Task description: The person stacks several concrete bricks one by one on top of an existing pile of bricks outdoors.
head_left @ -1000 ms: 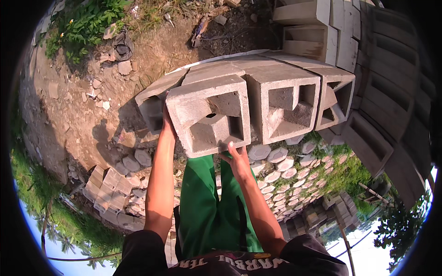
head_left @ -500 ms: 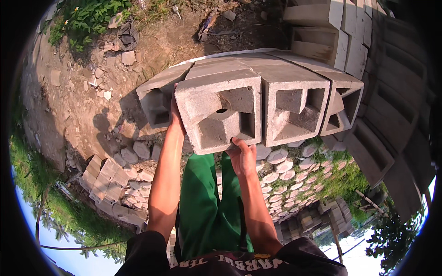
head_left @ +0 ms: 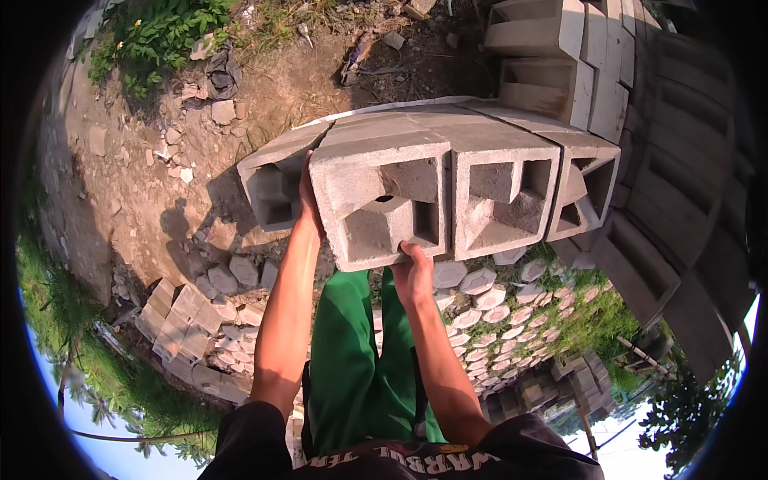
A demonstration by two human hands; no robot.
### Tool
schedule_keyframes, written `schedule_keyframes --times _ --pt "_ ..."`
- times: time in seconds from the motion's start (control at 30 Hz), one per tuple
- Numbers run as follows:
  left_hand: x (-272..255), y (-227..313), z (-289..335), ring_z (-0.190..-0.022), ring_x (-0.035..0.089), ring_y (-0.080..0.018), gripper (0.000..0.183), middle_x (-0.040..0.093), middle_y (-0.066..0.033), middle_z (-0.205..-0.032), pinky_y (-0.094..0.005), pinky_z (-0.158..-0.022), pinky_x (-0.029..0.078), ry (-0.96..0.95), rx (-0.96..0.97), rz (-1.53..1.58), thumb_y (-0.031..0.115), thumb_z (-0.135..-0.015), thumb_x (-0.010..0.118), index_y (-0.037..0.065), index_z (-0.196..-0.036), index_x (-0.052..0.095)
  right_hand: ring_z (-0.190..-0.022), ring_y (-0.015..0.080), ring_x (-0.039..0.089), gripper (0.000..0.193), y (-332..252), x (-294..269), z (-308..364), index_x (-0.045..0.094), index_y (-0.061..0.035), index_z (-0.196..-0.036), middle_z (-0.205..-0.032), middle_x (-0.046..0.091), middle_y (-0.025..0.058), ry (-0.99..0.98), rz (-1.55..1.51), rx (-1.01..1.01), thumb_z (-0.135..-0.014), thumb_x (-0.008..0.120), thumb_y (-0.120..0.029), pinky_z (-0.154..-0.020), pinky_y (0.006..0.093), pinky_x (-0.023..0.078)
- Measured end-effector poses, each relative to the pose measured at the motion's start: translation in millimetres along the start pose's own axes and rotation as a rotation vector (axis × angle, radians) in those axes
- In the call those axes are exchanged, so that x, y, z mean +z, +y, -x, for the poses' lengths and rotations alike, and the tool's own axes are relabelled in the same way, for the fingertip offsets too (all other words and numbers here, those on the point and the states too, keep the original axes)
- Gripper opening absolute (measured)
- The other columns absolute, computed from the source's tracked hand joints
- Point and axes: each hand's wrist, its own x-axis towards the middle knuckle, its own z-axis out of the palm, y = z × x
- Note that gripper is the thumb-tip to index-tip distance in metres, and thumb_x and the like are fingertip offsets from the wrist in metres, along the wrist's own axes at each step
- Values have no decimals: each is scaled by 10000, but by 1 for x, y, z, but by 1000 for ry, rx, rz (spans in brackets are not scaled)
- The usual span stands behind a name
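A grey concrete vent block (head_left: 326, 218) with a square, angled opening sits in a row of like blocks, directly in front of me. My left hand (head_left: 310, 196) is pressed along its left side, the fingers partly hidden in the gap there. At the bottom edge my right hand (head_left: 413, 276) grips it, thumb over the lower rim and the other fingers out of sight underneath. On the right, close against it, stands a second vent block (head_left: 462, 200), with a third block (head_left: 554, 204) beyond. A shadowed block (head_left: 258, 192) stands to the left, a dark gap between.
Taller stacks of concrete blocks (head_left: 602, 72) rise at the right. Hexagonal pavers (head_left: 478, 281) cover the ground below the row, and a small pile of bricks (head_left: 180, 320) lies at the lower left. Dirt with rubble and a leafy plant (head_left: 172, 36) are at the upper left.
The gap between the held block and its right neighbour looks slightly narrower. Both hands keep their grip, and the whole view has shifted a little.
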Motion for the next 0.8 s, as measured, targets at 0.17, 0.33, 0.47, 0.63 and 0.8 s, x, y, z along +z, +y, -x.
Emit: schedule_keyframes --times 0.17,0.33,0.47,0.63,0.8 --pt "-5 -1 3 -1110 527 -266 658 553 -97 -1241 -395 -942 436 33 55 -28 603 -906 398 87 -1300 500 -944 207 566 220 -2 4 -3 556 -11 -999 -973 592 64 -28 -13 13 -783 571 -50 -881 371 440" --pt "-24 -21 27 -1187 483 -291 633 507 -92 -1312 -422 -1006 389 -126 101 -89 558 -929 327 92 -1340 448 -1023 176 509 276 -10 0 13 553 -77 -1060 -1028 584 45 -95 73 127 -831 649 -199 -941 430 392" --pt "2 -46 92 -1336 328 -293 687 353 -82 -1464 -446 -1106 234 -126 45 -146 601 -940 272 134 -1443 311 -1251 226 403 643 -18 -4 62 343 -105 -1374 -1366 435 41 -130 137 109 -862 645 -350 -1024 504 345" --pt "-9 -80 164 -1450 -11 -255 952 -17 -84 -1574 -450 -1145 -10 68 -106 -603 772 -814 328 218 -1504 -24 -1226 275 473 667 9 -44 122 375 -68 -1400 -1370 460 122 -152 372 -11 -869 624 -385 -967 452 425" --pt "-26 -109 211 -1432 136 -275 947 119 -145 -1552 -476 -1142 118 -69 -392 -1074 639 -867 453 40 -1481 52 -1044 173 541 580 28 -113 193 470 -67 -1314 -1165 573 56 -39 369 27 -858 629 -389 -889 416 467"
